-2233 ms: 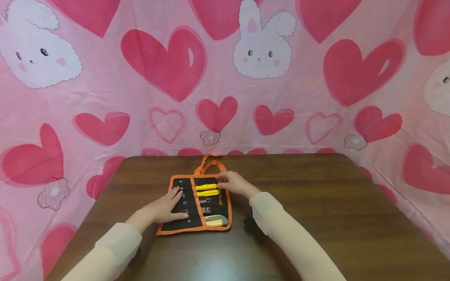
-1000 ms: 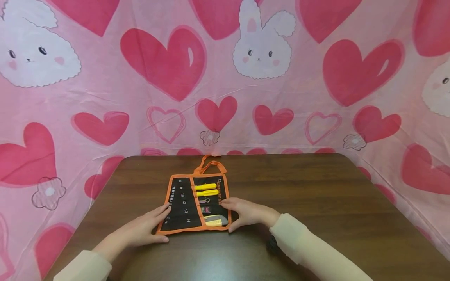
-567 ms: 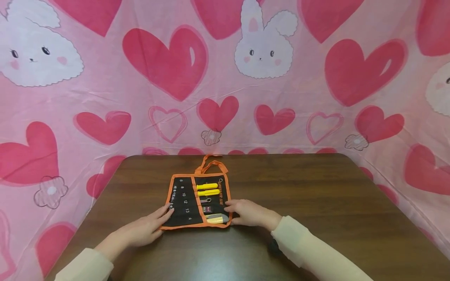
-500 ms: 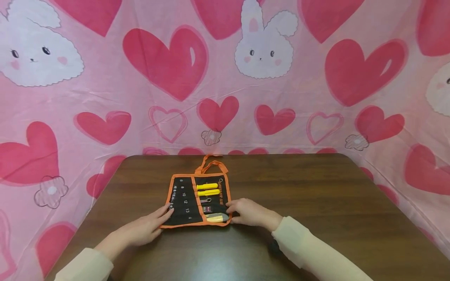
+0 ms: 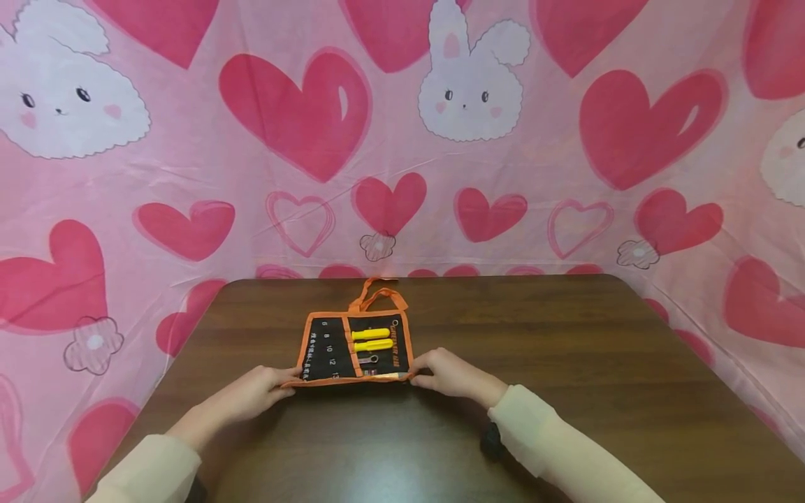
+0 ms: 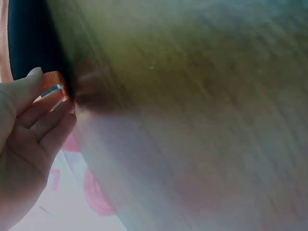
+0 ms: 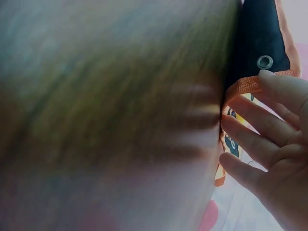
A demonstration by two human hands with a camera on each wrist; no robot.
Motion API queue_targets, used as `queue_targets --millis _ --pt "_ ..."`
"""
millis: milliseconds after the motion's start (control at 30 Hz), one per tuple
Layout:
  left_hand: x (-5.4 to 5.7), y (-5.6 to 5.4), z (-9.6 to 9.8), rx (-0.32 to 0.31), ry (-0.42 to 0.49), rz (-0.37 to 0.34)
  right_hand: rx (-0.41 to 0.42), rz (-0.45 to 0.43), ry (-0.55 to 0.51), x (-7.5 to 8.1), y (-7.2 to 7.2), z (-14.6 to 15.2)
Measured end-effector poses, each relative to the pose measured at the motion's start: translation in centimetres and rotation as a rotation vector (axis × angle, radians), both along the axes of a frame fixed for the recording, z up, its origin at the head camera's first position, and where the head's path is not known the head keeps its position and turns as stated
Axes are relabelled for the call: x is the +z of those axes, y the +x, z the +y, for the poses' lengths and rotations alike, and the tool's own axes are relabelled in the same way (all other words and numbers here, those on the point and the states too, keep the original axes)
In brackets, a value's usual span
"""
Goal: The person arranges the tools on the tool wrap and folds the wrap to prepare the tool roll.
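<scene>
A black tool roll [image 5: 323, 349] with orange trim lies on the table, its near edge lifted and bending away from me. My left hand [image 5: 251, 395] pinches the near left corner; in the left wrist view the thumb of the left hand [image 6: 29, 115] presses the orange trim. The near right corner is pinched by my right hand [image 5: 449, 374]. A metal eyelet [image 7: 264, 62] shows beside the right thumb. Two yellow handles [image 5: 372, 339] and a small wrench [image 5: 370, 360] sit in the pockets. Of the yellow-grey utility knife [image 5: 391, 376], only a sliver shows behind the raised edge.
Orange tie straps [image 5: 377, 297] extend from the roll's far edge across the dark wooden table [image 5: 534, 335]. A pink cloth [image 5: 402, 154] with hearts and rabbits hangs behind the table and along its sides.
Both hands moved from the roll's surface to its near corners and took hold. The near edge has risen and shifted away from me, covering part of the knife and the lowest number.
</scene>
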State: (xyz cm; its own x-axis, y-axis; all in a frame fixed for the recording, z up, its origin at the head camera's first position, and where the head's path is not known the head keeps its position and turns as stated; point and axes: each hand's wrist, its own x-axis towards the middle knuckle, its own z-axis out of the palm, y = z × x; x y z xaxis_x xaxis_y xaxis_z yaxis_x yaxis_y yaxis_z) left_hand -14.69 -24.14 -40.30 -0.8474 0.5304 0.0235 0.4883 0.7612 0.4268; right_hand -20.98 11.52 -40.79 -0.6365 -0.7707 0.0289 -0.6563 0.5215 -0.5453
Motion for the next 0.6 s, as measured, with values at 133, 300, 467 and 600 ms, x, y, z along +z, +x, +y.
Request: queue_targets --millis 133,300,467,600 --pt "0.3 -0.3 -0.1 0.097 0.072 -0.053 -0.026 -0.017 -0.071 -0.2 -0.3 0.1" --pt "0.7 -0.9 0.0 0.193 0.126 -0.078 -0.089 -0.077 -0.177 -0.4 -0.6 0.1" --pt "0.9 -1.5 0.2 0.252 0.175 -0.079 -0.170 -0.233 -0.240 -0.2 -0.8 -0.1" --pt "1.0 -1.9 0.3 0.284 0.246 -0.124 -0.239 -0.367 -0.290 -0.1 -0.9 -0.3"
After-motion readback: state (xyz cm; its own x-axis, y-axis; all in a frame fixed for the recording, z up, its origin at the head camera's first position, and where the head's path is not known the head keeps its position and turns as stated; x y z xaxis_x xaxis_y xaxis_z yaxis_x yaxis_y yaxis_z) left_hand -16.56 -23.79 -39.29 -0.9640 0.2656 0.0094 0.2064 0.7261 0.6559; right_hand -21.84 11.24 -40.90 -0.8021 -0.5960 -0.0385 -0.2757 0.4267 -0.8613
